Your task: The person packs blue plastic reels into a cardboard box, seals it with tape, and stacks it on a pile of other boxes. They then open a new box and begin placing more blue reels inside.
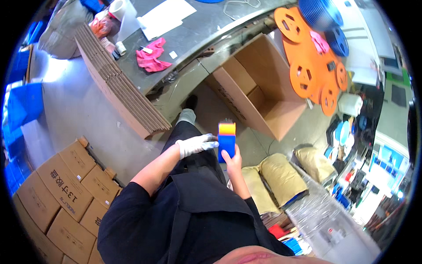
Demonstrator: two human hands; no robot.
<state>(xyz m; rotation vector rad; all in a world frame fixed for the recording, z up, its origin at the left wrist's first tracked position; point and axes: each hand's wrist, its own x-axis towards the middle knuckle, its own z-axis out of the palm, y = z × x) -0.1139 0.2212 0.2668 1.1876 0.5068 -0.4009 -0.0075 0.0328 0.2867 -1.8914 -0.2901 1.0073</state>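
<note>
Blue tool (226,145) lengthwise forward, orange end (227,129) foremost

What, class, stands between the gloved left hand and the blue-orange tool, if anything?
Nothing visible: the left hand's fingertips are right beside the tool's left side; contact is unclear. The right hand grips its lower right.

It's a wkshp: stacked ctns (72,193), flat cardbd (116,88), grey bench (193,42).
</note>
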